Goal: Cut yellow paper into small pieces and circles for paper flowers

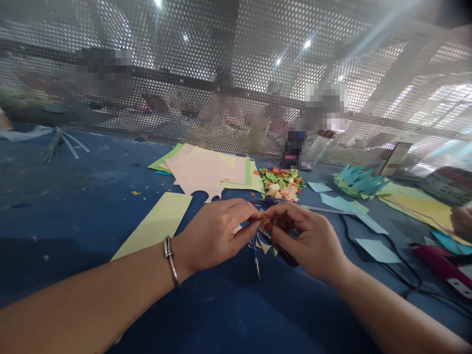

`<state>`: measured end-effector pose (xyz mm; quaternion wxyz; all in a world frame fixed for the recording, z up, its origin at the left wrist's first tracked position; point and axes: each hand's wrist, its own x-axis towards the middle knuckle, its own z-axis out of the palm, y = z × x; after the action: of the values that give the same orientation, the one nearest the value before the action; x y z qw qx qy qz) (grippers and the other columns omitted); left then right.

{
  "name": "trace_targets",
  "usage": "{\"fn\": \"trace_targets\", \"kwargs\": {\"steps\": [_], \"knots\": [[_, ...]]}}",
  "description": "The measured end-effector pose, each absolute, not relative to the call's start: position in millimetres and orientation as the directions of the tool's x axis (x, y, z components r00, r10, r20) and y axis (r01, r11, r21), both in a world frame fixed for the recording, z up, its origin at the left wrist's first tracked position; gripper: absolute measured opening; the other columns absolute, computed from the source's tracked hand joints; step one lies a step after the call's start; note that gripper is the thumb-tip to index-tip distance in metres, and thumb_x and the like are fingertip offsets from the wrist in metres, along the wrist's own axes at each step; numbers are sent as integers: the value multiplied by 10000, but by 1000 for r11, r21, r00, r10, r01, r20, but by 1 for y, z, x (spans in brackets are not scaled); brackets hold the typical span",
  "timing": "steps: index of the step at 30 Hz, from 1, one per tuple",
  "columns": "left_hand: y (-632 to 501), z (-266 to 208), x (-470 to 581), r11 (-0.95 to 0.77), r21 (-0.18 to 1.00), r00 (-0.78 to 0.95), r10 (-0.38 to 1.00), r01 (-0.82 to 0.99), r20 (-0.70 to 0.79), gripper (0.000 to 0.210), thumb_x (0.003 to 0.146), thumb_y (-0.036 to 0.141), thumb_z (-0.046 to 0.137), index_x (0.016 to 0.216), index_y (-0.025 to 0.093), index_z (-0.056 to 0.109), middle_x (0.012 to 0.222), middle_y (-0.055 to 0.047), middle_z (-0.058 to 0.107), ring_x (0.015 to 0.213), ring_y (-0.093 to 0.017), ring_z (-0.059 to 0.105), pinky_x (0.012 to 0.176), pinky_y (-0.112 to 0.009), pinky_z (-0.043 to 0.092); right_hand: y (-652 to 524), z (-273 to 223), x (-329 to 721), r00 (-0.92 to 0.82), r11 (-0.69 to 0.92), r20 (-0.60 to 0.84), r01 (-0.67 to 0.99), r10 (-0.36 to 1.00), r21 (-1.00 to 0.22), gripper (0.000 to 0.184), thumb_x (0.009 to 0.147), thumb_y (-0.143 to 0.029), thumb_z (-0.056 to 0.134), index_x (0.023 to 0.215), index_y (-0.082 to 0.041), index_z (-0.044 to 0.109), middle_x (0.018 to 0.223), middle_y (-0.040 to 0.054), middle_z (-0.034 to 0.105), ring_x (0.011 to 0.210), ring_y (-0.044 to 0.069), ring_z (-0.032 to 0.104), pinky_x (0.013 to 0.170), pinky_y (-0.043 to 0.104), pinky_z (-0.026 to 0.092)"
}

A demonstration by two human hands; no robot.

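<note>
My left hand [217,233] and my right hand [308,238] meet at the middle of the blue table. Thumb and fingertips of both pinch a small orange paper piece [264,221], its exact shape partly covered by the fingers. Under the hands lies a thin blue tool with a pointed metal tip [257,265]. Yellow paper scraps [264,246] are scattered beside it, and a dark-handled tool [287,256] is half hidden below my right hand. Just beyond my fingers sits a pile of small folded paper flowers [283,184] in orange, green and peach.
Pink paper sheets [199,169] overlap green and yellow ones at the back. A pale yellow strip [155,223] lies left. On the right are blue paper pieces [378,250], a teal paper plant [359,182], a magenta device [440,265], black cables and another person's hand [461,221]. Perforated metal panels [236,88] stand behind.
</note>
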<state>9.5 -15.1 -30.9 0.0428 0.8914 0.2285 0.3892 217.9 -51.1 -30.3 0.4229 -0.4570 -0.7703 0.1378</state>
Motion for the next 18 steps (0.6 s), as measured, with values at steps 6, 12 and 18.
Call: {"fn": "trace_targets", "kwargs": {"steps": [6,12,18], "knots": [[-18,-30,11,-831,403,573,557,384,602,153,884,188,616,1027,149,654,967,-42,715,918,-180,684,812,-313,539,-52,-31,218,-224,534,510,581,831,-614,118,846,-151,631,944,-205,669,667,-55,621,524,73,540,509,183,441],[-24,-29,17,-706,620,539,688,342,487,102,829,147,611,926,178,612,901,-4,704,813,-132,678,758,-269,533,-53,-31,215,-256,560,523,588,813,-583,95,854,-143,634,914,-207,672,701,-45,621,577,80,553,554,185,457],[-22,-33,20,-742,552,508,667,382,545,49,826,163,591,863,177,620,830,-3,692,771,-142,658,734,-287,512,-52,-33,215,-269,577,537,591,800,-564,90,856,-149,642,920,-208,664,725,-45,623,590,79,545,578,188,460]]}}
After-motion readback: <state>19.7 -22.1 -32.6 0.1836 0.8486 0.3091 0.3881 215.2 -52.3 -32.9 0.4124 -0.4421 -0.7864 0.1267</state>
